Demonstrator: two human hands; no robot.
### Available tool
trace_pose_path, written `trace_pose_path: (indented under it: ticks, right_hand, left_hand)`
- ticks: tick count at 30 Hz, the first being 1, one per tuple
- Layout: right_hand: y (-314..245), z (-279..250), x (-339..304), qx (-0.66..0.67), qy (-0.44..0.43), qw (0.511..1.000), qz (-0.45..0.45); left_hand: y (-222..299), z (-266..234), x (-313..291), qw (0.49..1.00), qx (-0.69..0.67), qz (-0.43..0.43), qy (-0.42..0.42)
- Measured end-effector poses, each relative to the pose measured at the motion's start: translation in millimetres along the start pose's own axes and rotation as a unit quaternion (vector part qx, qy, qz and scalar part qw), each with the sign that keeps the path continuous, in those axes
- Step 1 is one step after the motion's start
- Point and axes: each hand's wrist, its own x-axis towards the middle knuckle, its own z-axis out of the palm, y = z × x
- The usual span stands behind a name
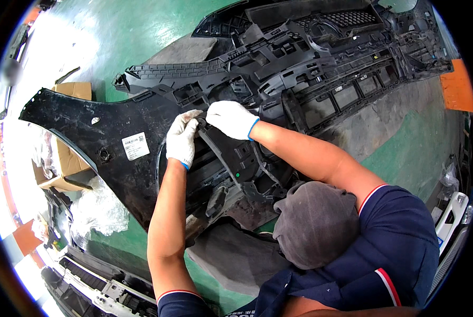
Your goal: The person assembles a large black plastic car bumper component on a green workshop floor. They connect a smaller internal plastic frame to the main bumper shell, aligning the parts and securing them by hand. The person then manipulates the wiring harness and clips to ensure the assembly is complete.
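A large black car bumper cover (pixel 109 119) lies in front of me with its inner face up, and a white label (pixel 135 146) is stuck on its left wing. My left hand (pixel 181 138), in a white knit glove, closes its fingers on the upper end of a black plastic bracket (pixel 221 153). That bracket slants down to the right and bears a small green dot. Right beside it, my right hand (pixel 231 119), in a white glove with a blue cuff, is pinched at the same end. Whatever its fingertips hold is hidden.
More black bumper parts (pixel 342 63) with grilles lie beyond on grey sheeting (pixel 181 51). At left stand an open cardboard box (pixel 70 158) and crumpled clear plastic wrap (pixel 101 211). Other car parts (pixel 107 290) lie lower left. My bent knee (pixel 317 224) is between my arms.
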Motion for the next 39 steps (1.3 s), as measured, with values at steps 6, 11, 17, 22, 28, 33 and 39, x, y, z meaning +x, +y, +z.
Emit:
trace_pose_path:
  ticks: [6, 11, 17, 22, 28, 33, 39]
  right_hand:
    - [-0.8, 0.3, 2.9, -0.007, -0.014, 1.0, -0.001]
    - [3.2, 4.0, 0.8, -0.014, 0.004, 1.0, -0.027]
    - [3.7, 9.9, -0.3, -0.023, 0.04, 0.998, -0.046]
    - [2.1, 10.5, -1.5, -0.002, 0.049, 0.997, -0.053]
    - [0.4, 12.0, -6.9, 0.015, 0.081, 0.995, -0.064]
    - [-3.7, 9.7, -5.6, 0.026, 0.095, 0.993, -0.059]
    - [-5.5, 10.7, -3.7, -0.001, 0.089, 0.995, -0.05]
  left_hand:
    - [-10.0, -1.1, 3.9, 0.998, 0.046, 0.028, 0.042]
    - [-9.2, 0.5, 9.4, 0.999, 0.001, 0.011, 0.037]
    - [-3.0, -3.1, 14.0, 0.999, -0.017, -0.038, 0.027]
    - [-3.2, -9.3, 7.9, 0.997, -0.068, -0.031, -0.029]
    - [-4.2, -2.6, 1.0, 0.997, -0.019, 0.032, -0.071]
    - [-1.5, -1.8, 2.3, 0.996, -0.009, 0.034, -0.077]
    - [-0.5, -2.8, 1.7, 0.996, -0.02, 0.023, -0.084]
